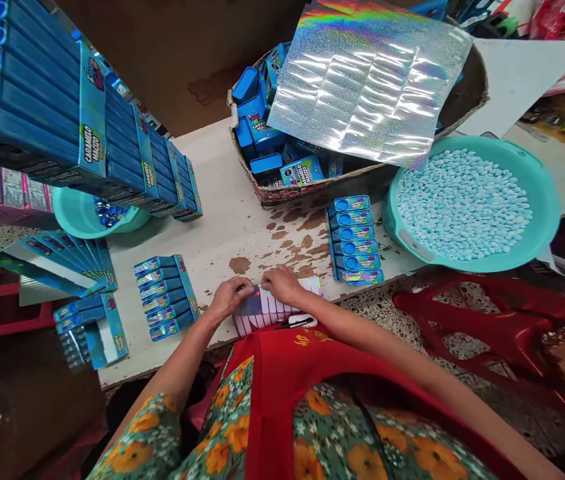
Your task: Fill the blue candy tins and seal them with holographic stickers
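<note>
A shiny sheet of stickers (275,305) with rows of pale strips lies at the table's front edge, close against the red apron. My left hand (232,297) is closed, its fingertips pinched at the sheet's upper left part. Beside it, my right hand (282,285) is closed too, with bent fingers pinching at the sheet's top edge; whether a single sticker is between them is too small to tell. On the right stands a row of blue candy boxes (355,241) in a tray, the nearest bearing a shiny strip. Another such row of blue boxes (165,297) lies left of my hands.
Behind is a cardboard box (307,190) of loose blue boxes, topped by a holographic sheet (367,80). A turquoise basin (545,193) of pale candies stands right. Stacked blue packs (42,120), a smaller basin (75,213) and folded cartons (62,260) are left. A red stool (462,320) stands below.
</note>
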`<state>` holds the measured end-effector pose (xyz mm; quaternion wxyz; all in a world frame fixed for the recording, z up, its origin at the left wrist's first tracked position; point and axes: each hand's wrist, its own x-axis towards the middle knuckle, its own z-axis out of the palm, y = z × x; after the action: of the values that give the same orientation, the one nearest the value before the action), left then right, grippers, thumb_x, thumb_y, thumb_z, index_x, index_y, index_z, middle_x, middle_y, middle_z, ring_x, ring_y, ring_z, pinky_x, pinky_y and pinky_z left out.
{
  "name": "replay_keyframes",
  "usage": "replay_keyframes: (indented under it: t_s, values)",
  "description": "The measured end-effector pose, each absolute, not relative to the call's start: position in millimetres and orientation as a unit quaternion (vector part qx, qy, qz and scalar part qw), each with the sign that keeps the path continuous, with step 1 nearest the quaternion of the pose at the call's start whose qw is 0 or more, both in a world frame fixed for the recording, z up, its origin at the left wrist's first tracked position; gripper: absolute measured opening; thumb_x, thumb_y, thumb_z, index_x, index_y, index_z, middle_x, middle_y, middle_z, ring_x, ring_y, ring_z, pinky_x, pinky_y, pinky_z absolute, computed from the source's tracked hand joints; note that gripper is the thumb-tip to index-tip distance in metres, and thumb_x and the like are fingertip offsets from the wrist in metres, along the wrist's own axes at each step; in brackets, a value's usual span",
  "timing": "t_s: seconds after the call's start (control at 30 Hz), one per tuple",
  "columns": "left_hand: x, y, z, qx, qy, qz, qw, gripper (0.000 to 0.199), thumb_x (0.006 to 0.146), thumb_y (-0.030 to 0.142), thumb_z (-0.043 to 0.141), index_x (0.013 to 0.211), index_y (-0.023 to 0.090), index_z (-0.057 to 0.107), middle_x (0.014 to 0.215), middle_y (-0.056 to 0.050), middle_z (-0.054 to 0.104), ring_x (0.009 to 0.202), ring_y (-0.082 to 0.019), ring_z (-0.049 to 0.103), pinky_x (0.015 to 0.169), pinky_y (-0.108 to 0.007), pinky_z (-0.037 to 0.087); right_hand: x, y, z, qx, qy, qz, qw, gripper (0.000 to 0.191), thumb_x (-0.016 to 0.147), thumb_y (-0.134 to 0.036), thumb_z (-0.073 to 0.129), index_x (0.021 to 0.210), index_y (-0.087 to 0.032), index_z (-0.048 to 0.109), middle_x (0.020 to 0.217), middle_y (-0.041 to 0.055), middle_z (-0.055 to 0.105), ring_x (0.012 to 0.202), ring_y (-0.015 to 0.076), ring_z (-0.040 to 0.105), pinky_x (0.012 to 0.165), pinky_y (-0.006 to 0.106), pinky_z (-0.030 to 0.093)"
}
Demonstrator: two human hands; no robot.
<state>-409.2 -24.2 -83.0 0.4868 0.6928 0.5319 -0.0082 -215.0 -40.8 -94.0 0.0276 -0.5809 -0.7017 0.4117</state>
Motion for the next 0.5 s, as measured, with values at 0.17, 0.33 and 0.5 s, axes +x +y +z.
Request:
replay_keyframes:
  t_s: [0.17, 0.33, 0.5]
  values:
    - [-408, -16, -79, 0.679, 0.551, -0.023, 0.484, 0.025, 0.079, 0.035, 0.043, 0.067, 0.018, 0.057, 0.069, -0.002, 0.057, 0.069, -0.016, 0.050, 0.063, -0.026, 0.037, -221, -37, -89, -0.589, -0.723, 0.358, 0.045, 0.018, 0.086, -0.026, 0.055, 0.101, -0.023, 0.065, 0.103, 0.0078, 0.062, 0.102, 0.0248, 0.046, 0.085, 0.037, 0.036]
    - [-405, -14, -88, 0.576, 0.602, 0.000, 0.553, 0.026, 0.072, 0.039, 0.049, 0.059, 0.016, 0.052, 0.054, 0.002, 0.045, 0.055, -0.012, 0.039, 0.052, -0.024, 0.028, -235, -47, -85, -0.507, -0.795, 0.329, 0.040, 0.030, 0.086, -0.025, 0.056, 0.115, -0.017, 0.059, 0.107, 0.0113, 0.057, 0.105, 0.0251, 0.046, 0.085, 0.035, 0.041]
    - [-404, -21, -103, 0.525, 0.633, 0.025, 0.568, 0.026, 0.070, 0.040, 0.050, 0.061, 0.016, 0.052, 0.049, 0.004, 0.042, 0.050, -0.011, 0.038, 0.048, -0.024, 0.028, -234, -57, -82, -0.457, -0.820, 0.344, -0.001, 0.033, 0.085, -0.013, 0.051, 0.117, -0.016, 0.056, 0.120, 0.0128, 0.053, 0.110, 0.0247, 0.047, 0.088, 0.036, 0.042]
